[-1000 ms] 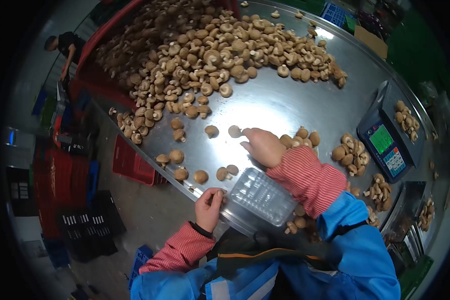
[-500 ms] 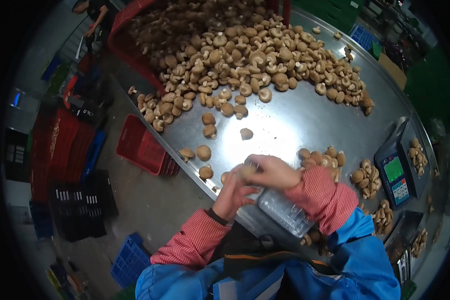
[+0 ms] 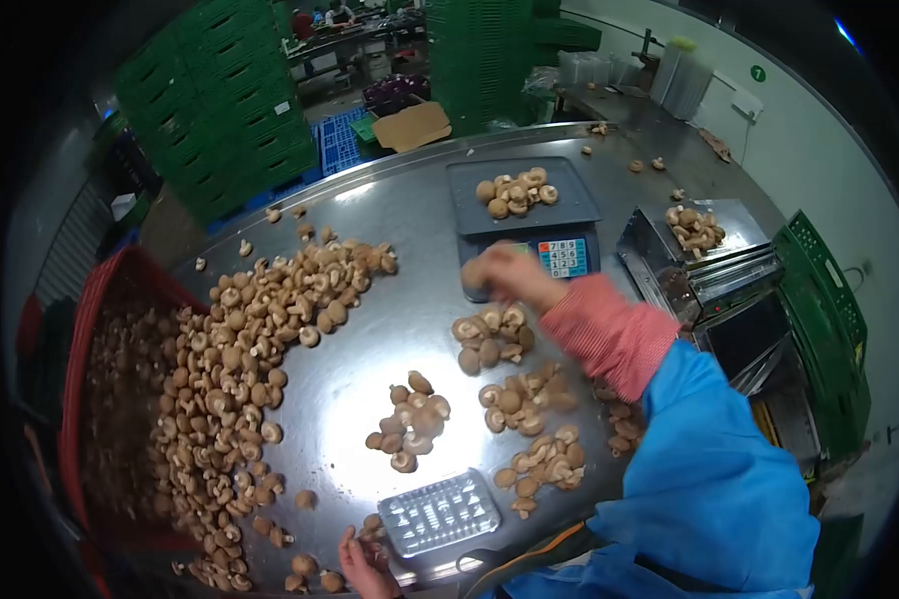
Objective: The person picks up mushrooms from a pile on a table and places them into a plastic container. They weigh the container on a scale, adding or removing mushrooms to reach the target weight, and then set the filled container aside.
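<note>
My right hand [image 3: 504, 276] reaches over the steel table [image 3: 370, 349] toward the scale [image 3: 569, 212], fingers closed on what looks like a mushroom, blurred by motion. The scale's platform carries a small pile of mushrooms [image 3: 515, 194]. My left hand [image 3: 363, 565] sits at the table's near edge, partly cut off, beside a few loose mushrooms and just left of an empty clear plastic tray [image 3: 440, 512]. Small piles of mushrooms [image 3: 489, 339] lie between the tray and the scale.
A large heap of mushrooms [image 3: 240, 339] spills from a red crate [image 3: 75, 349] on the left. A steel machine [image 3: 729, 280] with mushrooms on top stands at the right. Green crates [image 3: 220, 110] are stacked behind the table.
The view has swung right, from the heap to the scale. My right hand left the tray and reached out to the scale. My left hand dropped to the table's near edge.
</note>
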The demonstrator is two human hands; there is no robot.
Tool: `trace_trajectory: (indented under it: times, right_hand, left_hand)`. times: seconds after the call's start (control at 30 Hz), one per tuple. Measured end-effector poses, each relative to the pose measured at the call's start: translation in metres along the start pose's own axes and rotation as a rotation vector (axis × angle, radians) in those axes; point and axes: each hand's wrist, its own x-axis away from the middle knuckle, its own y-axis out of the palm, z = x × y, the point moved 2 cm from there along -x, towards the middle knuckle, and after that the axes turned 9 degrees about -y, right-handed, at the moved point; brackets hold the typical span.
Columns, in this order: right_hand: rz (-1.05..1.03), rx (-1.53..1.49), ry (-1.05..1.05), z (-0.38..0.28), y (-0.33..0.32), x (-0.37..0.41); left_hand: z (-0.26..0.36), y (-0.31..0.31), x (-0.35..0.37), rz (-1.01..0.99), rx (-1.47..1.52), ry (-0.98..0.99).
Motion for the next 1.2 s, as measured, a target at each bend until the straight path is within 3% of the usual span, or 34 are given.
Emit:
trace_trajectory:
  times: [0.03,0.07,0.13,0.17,0.2,0.23,0.37,0.4,0.43,0.47,0.5,0.53,0.57,0.6,0.63,0.7,0.73,0.77,0.8,0.87,0.9,0.97,1.07,1.1,1.17,1.2]
  right_hand:
    - [-0.004,0.067,-0.094,-0.012,-0.049,-0.015]
    - [0.120,0.017,-0.080,-0.007,-0.100,-0.031]
    - [0.547,-0.364,-0.141,-0.020,-0.166,-0.045]
    - [0.497,-0.483,-0.005,0.005,-0.213,-0.067]
    - [0.469,-0.567,-0.002,0.014,-0.223,-0.080]
    - [0.336,-0.448,-0.003,0.028,-0.224,-0.087]
    - [-0.136,0.134,-0.072,0.020,-0.023,-0.031]
    - [-0.243,0.171,0.014,0.030,0.028,-0.014]
    - [-0.502,0.147,-0.025,0.031,0.074,0.008]
    - [-0.614,0.271,-0.029,0.030,0.120,0.029]
    - [-0.811,0.233,-0.201,0.032,0.163,0.044]
    - [-0.872,0.321,-0.418,0.042,0.205,0.056]
    - [-0.948,0.221,-0.185,0.040,0.244,0.077]
    - [-0.992,0.280,-0.482,0.053,0.285,0.081]
    - [-1.000,0.330,-0.614,0.059,0.323,0.090]
    - [-1.062,0.508,-0.413,0.051,0.385,0.110]
    - [-0.994,0.454,-0.517,0.074,0.412,0.117]
    - [-1.198,0.546,-0.854,0.111,0.447,0.119]
    - [-1.125,0.646,-0.565,0.128,0.469,0.128]
    - [-1.021,0.655,-0.764,0.162,0.492,0.139]
    - [-1.112,0.663,-0.707,0.145,0.485,0.141]
    - [-1.093,0.394,-0.615,0.097,0.439,0.133]
    - [-0.896,0.219,-0.577,0.056,0.354,0.090]
    - [-0.804,0.077,-0.418,0.049,0.317,0.072]
    - [-0.582,0.195,-0.291,0.018,0.229,0.030]
    - [-0.380,0.398,-0.428,0.018,0.183,0.004]
  left_hand:
    - [0.004,0.018,0.006,0.071,0.010,0.013]
    - [0.010,0.037,0.014,0.085,-0.065,0.067]
    - [0.001,0.039,0.002,-0.015,-0.087,0.079]
    - [0.000,0.044,0.004,-0.036,-0.069,0.074]
    - [-0.003,0.052,0.010,0.002,-0.066,0.079]
    - [-0.002,0.061,0.018,0.011,-0.051,0.061]
    - [-0.017,0.057,0.034,-0.014,-0.075,0.050]
    - [-0.018,0.054,0.040,-0.016,-0.073,0.035]
    - [-0.023,0.049,0.045,-0.033,-0.076,0.026]
    - [-0.024,0.045,0.051,-0.015,-0.074,0.007]
    - [-0.025,0.039,0.055,0.007,-0.070,0.019]
    - [-0.027,0.032,0.060,0.022,-0.069,0.027]
    - [-0.031,0.024,0.064,0.031,-0.071,0.033]
    - [-0.036,0.013,0.064,0.055,-0.064,0.033]
    - [-0.039,0.005,0.067,0.087,-0.036,0.036]
    - [-0.041,-0.011,0.070,0.128,0.002,0.044]
    - [-0.046,-0.022,0.069,0.149,-0.025,0.070]
    - [-0.049,-0.031,0.069,0.135,-0.019,0.114]
    - [-0.048,-0.037,0.068,0.165,0.003,0.107]
    - [-0.045,-0.045,0.063,0.236,0.021,0.103]
    - [-0.044,-0.051,0.062,0.247,0.014,0.138]
    - [-0.040,-0.060,0.056,0.211,-0.011,0.149]
    - [-0.015,-0.045,0.047,0.164,-0.133,0.188]
    - [-0.010,-0.037,0.041,0.140,-0.160,0.186]
    - [-0.001,-0.023,0.028,0.100,-0.212,0.189]
    - [0.005,-0.007,0.023,0.095,-0.263,0.241]
